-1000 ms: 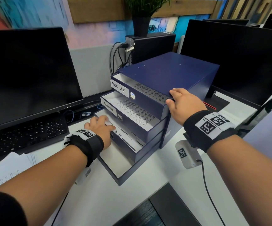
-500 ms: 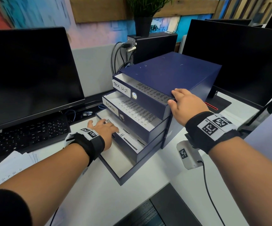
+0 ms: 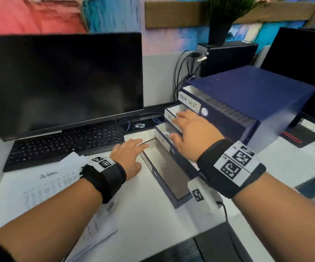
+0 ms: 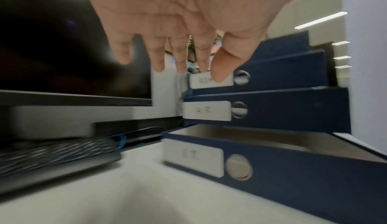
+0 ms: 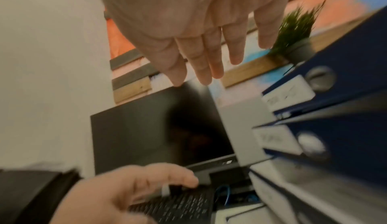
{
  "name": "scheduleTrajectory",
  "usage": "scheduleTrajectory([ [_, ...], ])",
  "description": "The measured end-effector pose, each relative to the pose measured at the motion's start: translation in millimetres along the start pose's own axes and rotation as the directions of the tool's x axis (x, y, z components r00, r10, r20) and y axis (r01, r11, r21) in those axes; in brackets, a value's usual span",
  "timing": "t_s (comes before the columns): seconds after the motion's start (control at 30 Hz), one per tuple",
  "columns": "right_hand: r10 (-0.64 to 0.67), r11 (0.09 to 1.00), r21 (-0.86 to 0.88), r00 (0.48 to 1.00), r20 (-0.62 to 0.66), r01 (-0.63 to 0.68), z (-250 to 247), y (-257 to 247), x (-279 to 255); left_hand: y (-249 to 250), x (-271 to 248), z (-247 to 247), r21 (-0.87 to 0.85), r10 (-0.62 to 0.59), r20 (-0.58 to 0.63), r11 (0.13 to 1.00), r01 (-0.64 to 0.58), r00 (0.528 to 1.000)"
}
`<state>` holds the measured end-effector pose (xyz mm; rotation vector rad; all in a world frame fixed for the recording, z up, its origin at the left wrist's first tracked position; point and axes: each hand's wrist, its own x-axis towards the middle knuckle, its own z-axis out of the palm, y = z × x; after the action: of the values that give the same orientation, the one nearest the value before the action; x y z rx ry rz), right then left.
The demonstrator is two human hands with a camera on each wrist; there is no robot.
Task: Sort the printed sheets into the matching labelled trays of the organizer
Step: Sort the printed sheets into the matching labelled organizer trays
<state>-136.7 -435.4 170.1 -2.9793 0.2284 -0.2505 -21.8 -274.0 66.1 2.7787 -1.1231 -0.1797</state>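
Note:
The blue organizer [image 3: 257, 95] stands at the right of the desk, its trays pulled out in steps. The top tray's label [image 3: 188, 103] reads TASK LIST. The bottom tray [image 3: 171, 174] sticks out farthest and its floor shows bare. My right hand [image 3: 190, 133] hovers with straight fingers over the fronts of the second and third trays, partly hiding their labels. My left hand [image 3: 130, 154] lies flat and holds nothing, on the desk by the bottom tray's left corner. Printed sheets [image 3: 45, 186] lie on the desk under my left forearm. In the wrist views, both my left hand [image 4: 182, 29] and my right hand [image 5: 199, 53] show open palms.
A dark monitor [image 3: 62, 80] and black keyboard [image 3: 64, 144] fill the left. Behind the organizer are cables [image 3: 181, 72], a black box [image 3: 228, 55] with a potted plant [image 3: 221, 21] on it, and a second monitor [image 3: 304, 63].
My right hand left the top tray's right corner and swung left in front of the trays. My left hand came out of the third tray onto the desk. The view turned left.

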Motion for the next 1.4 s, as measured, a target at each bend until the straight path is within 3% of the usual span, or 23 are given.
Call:
scheduleTrajectory([
  [0.1, -0.068, 0.998, 0.001, 0.991, 0.118, 0.068, 37, -37, 17, -56, -33, 0, -0.150, -0.152, -0.009, 0.977, 0.148, 0.988],
  [0.17, -0.105, 0.994, 0.004, 0.967, 0.232, 0.107, 67, -63, 27, -96, -60, 2, -0.186, -0.293, 0.026, 0.938, 0.292, 0.956],
  [0.33, -0.187, 0.980, 0.032, 0.858, 0.479, 0.196, 140, -128, 33, -177, -129, 9, -0.108, -0.597, 0.153, 0.782, 0.614, 0.788],
  [0.4, -0.213, 0.971, 0.029, 0.811, 0.545, 0.236, 162, -151, 30, -196, -149, 13, -0.104, -0.669, 0.183, 0.716, 0.691, 0.720],
  [0.47, -0.231, 0.961, 0.018, 0.768, 0.598, 0.275, 179, -169, 29, -209, -162, 16, -0.092, -0.704, 0.184, 0.682, 0.725, 0.686],
  [0.57, -0.244, 0.948, 0.001, 0.723, 0.646, 0.319, 201, -183, 25, -221, -172, 21, -0.092, -0.724, 0.183, 0.661, 0.744, 0.665],
  [0.7, -0.237, 0.955, 0.022, 0.715, 0.657, 0.297, 212, -185, 25, -234, -174, 25, -0.105, -0.712, 0.222, 0.662, 0.743, 0.666],
  [0.8, -0.238, 0.960, 0.047, 0.711, 0.662, 0.277, 213, -185, 25, -243, -172, 25, -0.148, -0.731, 0.185, 0.640, 0.754, 0.657],
  [1.0, -0.244, 0.960, 0.053, 0.727, 0.642, 0.276, 215, -185, 23, -256, -165, 23, -0.319, -0.788, 0.106, 0.551, 0.771, 0.607],
  [1.2, -0.246, 0.956, 0.038, 0.722, 0.647, 0.291, 216, -185, 24, -263, -168, 24, -0.579, -0.839, 0.038, 0.425, 0.696, 0.543],
  [1.4, -0.272, 0.910, -0.060, 0.701, 0.660, 0.410, 204, -191, 30, -250, -174, 19, -0.569, -0.786, -0.064, 0.535, 0.624, 0.615],
])
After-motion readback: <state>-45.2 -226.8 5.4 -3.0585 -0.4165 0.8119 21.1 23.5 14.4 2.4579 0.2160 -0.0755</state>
